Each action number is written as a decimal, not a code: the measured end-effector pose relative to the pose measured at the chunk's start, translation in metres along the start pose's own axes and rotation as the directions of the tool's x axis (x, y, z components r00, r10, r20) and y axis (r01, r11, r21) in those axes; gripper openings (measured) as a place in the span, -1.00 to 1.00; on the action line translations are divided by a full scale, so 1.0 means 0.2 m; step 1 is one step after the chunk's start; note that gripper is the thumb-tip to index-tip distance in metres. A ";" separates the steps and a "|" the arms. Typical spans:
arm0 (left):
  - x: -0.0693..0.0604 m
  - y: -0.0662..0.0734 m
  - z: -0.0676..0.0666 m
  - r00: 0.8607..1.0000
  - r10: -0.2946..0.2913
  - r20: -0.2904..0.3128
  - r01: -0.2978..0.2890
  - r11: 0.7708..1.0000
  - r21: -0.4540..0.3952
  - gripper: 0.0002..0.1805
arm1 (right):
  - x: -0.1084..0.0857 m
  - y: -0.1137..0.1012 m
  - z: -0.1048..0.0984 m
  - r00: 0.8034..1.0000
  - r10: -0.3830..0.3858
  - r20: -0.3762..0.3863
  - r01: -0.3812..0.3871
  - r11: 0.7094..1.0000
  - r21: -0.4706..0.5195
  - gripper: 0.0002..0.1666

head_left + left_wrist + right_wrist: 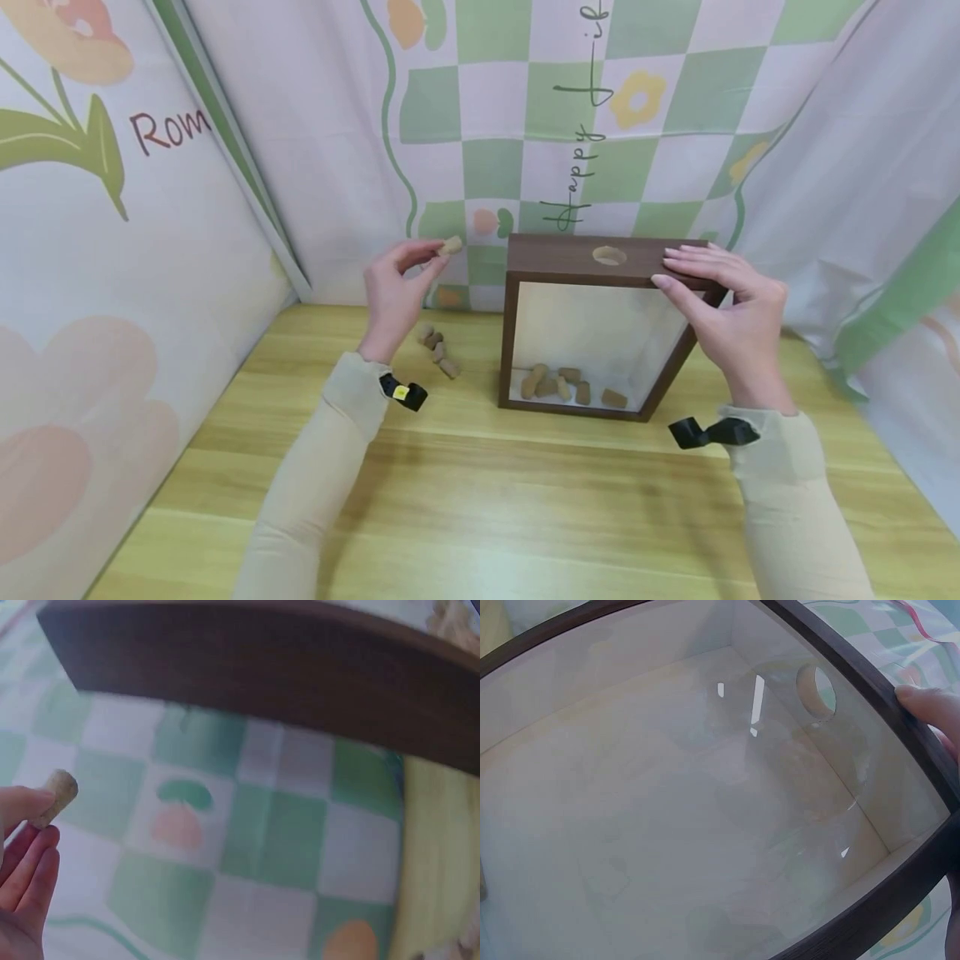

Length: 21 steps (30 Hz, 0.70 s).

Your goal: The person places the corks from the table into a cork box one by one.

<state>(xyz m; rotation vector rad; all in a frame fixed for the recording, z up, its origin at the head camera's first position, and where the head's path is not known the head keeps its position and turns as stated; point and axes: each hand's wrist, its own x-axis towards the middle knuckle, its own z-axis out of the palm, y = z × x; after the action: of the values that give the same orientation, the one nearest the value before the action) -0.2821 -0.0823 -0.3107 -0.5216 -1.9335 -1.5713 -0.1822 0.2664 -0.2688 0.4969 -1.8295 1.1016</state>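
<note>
Between its thumb and fingers my left hand [397, 287] pinches a cork [451, 246], raised above the table and left of the box. In the left wrist view the cork [60, 796] stands out past the fingertips. A dark wooden shadow box [555, 257] with a clear front stands upright on the table. It has a round hole [610, 256] in its top. My right hand [731, 300] rests on the box's top right corner, thumb at the front edge and fingers on top. Several corks [582, 392] lie inside along the box's bottom.
Several loose corks [439, 354] lie on the wooden table [480, 500] below my left hand, left of the box. A checked curtain [491, 100] hangs close behind the box, and a printed cloth wall [112, 292] borders the table on the left.
</note>
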 end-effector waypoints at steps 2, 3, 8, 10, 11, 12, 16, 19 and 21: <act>0.00 0.06 0.02 0.999 0.036 -0.006 -0.037 0.998 -0.047 -0.79 | 0.00 0.00 0.00 1.000 -0.001 0.000 0.001 1.000 0.001 -0.78; 0.00 0.08 0.03 0.998 0.058 -0.008 -0.058 0.996 -0.069 -0.79 | 0.00 0.00 0.00 1.000 -0.001 0.001 0.001 1.000 0.000 -0.78; 0.00 0.20 0.09 0.988 0.157 -0.009 -0.157 0.976 -0.148 -0.77 | 0.00 -0.01 0.00 1.000 -0.004 0.003 0.004 1.000 0.000 -0.79; 0.00 0.24 0.12 0.980 0.199 0.000 -0.196 0.969 -0.150 -0.77 | 0.00 -0.01 0.00 1.000 -0.007 0.004 0.007 1.000 0.000 -0.79; 0.00 0.26 0.13 0.975 0.223 0.005 -0.220 0.965 -0.145 -0.77 | 0.00 -0.01 0.00 1.000 -0.007 0.004 0.007 1.000 0.002 -0.79; 0.00 0.27 0.15 0.970 0.244 0.010 -0.240 0.961 -0.135 -0.78 | 0.00 -0.01 0.00 1.000 -0.007 0.004 0.007 1.000 0.002 -0.79; 0.02 0.31 0.20 0.951 0.306 0.031 -0.303 0.949 -0.087 -0.78 | 0.00 0.00 0.00 1.000 -0.007 0.008 0.007 1.000 -0.003 -0.79; 0.03 0.35 0.24 0.944 0.326 0.058 -0.322 0.944 -0.072 -0.78 | 0.00 0.00 0.00 1.000 -0.005 0.008 0.005 1.000 -0.004 -0.79; 0.04 0.38 0.27 0.935 0.343 0.086 -0.338 0.939 -0.069 -0.77 | 0.00 0.00 0.00 1.000 -0.004 0.007 0.004 1.000 -0.002 -0.79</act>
<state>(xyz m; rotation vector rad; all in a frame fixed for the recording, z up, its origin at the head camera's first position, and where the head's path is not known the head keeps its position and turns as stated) -0.2508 -0.0127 -0.2560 -0.9181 -1.7578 -1.3960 -0.1819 0.2667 -0.2688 0.5031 -1.8344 1.0966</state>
